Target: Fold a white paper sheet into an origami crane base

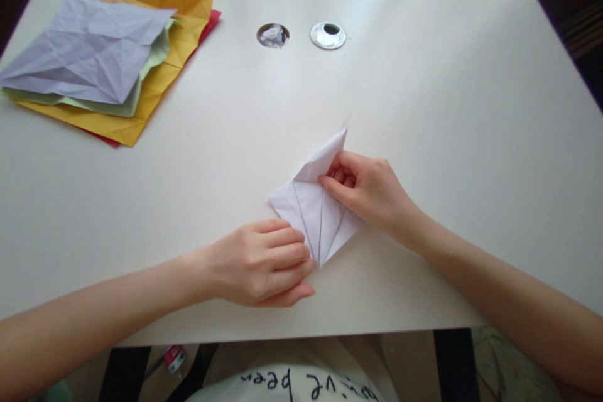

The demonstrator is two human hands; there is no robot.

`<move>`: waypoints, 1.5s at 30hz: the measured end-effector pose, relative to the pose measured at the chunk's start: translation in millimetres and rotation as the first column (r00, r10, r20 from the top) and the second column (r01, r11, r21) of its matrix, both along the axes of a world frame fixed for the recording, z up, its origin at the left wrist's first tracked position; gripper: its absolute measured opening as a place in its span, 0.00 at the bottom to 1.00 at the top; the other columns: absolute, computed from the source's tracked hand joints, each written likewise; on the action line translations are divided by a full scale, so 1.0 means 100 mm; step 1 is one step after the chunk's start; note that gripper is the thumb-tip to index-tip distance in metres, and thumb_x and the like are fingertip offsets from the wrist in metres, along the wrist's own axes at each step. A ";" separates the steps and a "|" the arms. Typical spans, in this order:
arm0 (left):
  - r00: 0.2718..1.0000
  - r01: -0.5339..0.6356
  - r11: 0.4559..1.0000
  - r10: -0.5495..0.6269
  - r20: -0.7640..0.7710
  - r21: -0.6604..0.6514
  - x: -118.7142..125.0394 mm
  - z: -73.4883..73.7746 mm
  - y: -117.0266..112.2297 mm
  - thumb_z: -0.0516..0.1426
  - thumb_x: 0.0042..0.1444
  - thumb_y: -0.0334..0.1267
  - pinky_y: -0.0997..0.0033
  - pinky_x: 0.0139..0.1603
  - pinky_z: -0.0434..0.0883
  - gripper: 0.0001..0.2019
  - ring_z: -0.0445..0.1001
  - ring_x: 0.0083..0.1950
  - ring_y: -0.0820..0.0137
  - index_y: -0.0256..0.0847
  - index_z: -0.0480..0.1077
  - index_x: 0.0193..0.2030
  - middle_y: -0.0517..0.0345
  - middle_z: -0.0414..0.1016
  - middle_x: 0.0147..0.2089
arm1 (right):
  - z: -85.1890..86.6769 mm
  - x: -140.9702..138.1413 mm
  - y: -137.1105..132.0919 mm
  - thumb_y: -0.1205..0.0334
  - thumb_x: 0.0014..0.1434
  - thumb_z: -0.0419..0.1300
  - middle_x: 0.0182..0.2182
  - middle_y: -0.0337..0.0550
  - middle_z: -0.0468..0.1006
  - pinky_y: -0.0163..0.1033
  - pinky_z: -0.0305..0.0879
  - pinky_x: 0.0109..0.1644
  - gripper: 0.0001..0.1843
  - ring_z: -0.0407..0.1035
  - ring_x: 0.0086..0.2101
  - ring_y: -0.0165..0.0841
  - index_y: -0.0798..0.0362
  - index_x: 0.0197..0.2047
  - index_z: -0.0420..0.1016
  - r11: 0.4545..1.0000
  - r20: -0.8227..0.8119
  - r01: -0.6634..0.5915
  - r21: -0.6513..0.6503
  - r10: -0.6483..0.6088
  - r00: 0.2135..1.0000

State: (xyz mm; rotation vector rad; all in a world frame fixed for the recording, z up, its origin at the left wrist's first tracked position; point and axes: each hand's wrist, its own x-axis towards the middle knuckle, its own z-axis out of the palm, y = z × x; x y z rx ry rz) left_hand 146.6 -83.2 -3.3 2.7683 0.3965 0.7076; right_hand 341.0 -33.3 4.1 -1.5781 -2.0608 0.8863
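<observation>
A folded sheet of white paper lies near the front of the table, shaped like a diamond with creases fanning up from its lower point. Its upper flap is raised, with a thin tip pointing up and to the right. My right hand pinches the flap's edge between thumb and bent fingers, covering part of the paper's right side. Resting at the lower left edge, my left hand has its fingers together over the paper. Its fingertips hide part of that edge, and its thumb lies below on the table side.
At the back left lies a stack of creased paper: a pale lilac sheet on top, then light green, yellow and red. Two round holes sit in the white table, one with crumpled material, one with a metal rim.
</observation>
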 end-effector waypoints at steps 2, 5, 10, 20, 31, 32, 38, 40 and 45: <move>0.989 -0.139 0.990 0.138 0.058 0.010 -0.03 -0.01 0.03 0.53 0.54 0.35 0.71 0.34 0.72 0.06 0.72 0.35 0.71 0.35 0.69 0.36 0.57 0.74 0.30 | 0.00 0.01 -0.01 0.70 0.48 0.55 0.18 0.34 0.67 0.32 0.53 0.25 0.06 0.59 0.20 0.24 0.55 0.22 0.65 1.000 0.005 -0.021 -0.006 0.021 1.000; 0.944 -0.327 0.945 0.326 0.054 0.013 -0.07 -0.04 0.07 0.55 0.52 0.30 0.71 0.38 0.72 0.08 0.72 0.40 0.70 0.36 0.68 0.40 0.55 0.75 0.36 | 0.01 0.02 -0.03 0.69 0.49 0.55 0.18 0.34 0.67 0.31 0.53 0.25 0.05 0.60 0.20 0.24 0.55 0.23 0.66 0.996 0.006 -0.080 -0.041 0.081 0.997; 0.940 -0.332 0.941 0.335 -0.057 0.062 -0.07 -0.10 0.08 0.55 0.54 0.30 0.66 0.48 0.71 0.11 0.69 0.49 0.67 0.34 0.68 0.45 0.52 0.73 0.46 | 0.03 0.03 -0.09 0.68 0.50 0.56 0.18 0.34 0.68 0.30 0.54 0.26 0.04 0.61 0.20 0.24 0.55 0.25 0.67 0.982 -0.007 -0.149 -0.117 0.149 0.989; 0.941 -0.300 0.946 0.315 -0.126 0.122 -0.06 -0.08 0.07 0.54 0.55 0.30 0.66 0.50 0.68 0.08 0.66 0.53 0.65 0.33 0.69 0.42 0.52 0.72 0.48 | 0.07 0.02 -0.07 0.66 0.51 0.57 0.17 0.32 0.67 0.30 0.53 0.25 0.03 0.58 0.19 0.22 0.54 0.27 0.69 0.992 -0.009 -0.095 -0.080 0.095 0.995; 0.938 -0.262 0.955 0.286 -0.195 0.142 -0.07 -0.12 0.07 0.51 0.56 0.29 0.64 0.53 0.66 0.11 0.63 0.56 0.63 0.32 0.67 0.46 0.49 0.69 0.52 | 0.02 0.01 -0.01 0.68 0.49 0.57 0.16 0.32 0.66 0.30 0.53 0.25 0.04 0.58 0.18 0.22 0.54 0.24 0.69 0.997 0.032 -0.076 -0.005 0.076 0.997; 0.937 -0.261 0.954 0.286 -0.198 0.146 -0.07 -0.12 0.07 0.51 0.57 0.29 0.64 0.53 0.66 0.11 0.63 0.56 0.63 0.32 0.66 0.47 0.49 0.69 0.52 | 0.01 0.00 -0.02 0.68 0.49 0.57 0.16 0.32 0.66 0.30 0.53 0.25 0.04 0.58 0.19 0.22 0.54 0.24 0.69 0.997 0.039 -0.076 -0.001 0.076 0.996; 0.935 -0.267 0.959 0.281 -0.215 0.093 -0.06 -0.10 0.08 0.51 0.57 0.29 0.64 0.54 0.66 0.13 0.63 0.57 0.63 0.33 0.64 0.49 0.48 0.68 0.53 | 0.01 -0.01 -0.03 0.68 0.49 0.56 0.17 0.32 0.66 0.30 0.53 0.26 0.04 0.58 0.19 0.22 0.55 0.24 0.69 0.997 0.059 -0.075 0.007 0.074 0.996; 0.932 -0.281 0.959 0.281 -0.229 0.033 -0.06 -0.09 0.10 0.50 0.57 0.31 0.63 0.55 0.65 0.12 0.61 0.58 0.63 0.34 0.65 0.48 0.47 0.65 0.56 | 0.01 -0.01 -0.03 0.68 0.49 0.57 0.16 0.31 0.66 0.30 0.52 0.26 0.03 0.58 0.19 0.22 0.55 0.25 0.69 0.998 0.059 -0.064 0.012 0.064 0.996; 0.918 -0.275 0.959 0.243 -0.312 -0.065 -0.07 -0.09 0.15 0.47 0.59 0.33 0.60 0.59 0.61 0.13 0.55 0.62 0.64 0.37 0.64 0.49 0.48 0.55 0.62 | 0.01 0.00 -0.01 0.67 0.50 0.56 0.16 0.31 0.66 0.30 0.53 0.26 0.02 0.58 0.19 0.22 0.54 0.27 0.70 0.999 0.021 -0.030 -0.034 0.031 0.999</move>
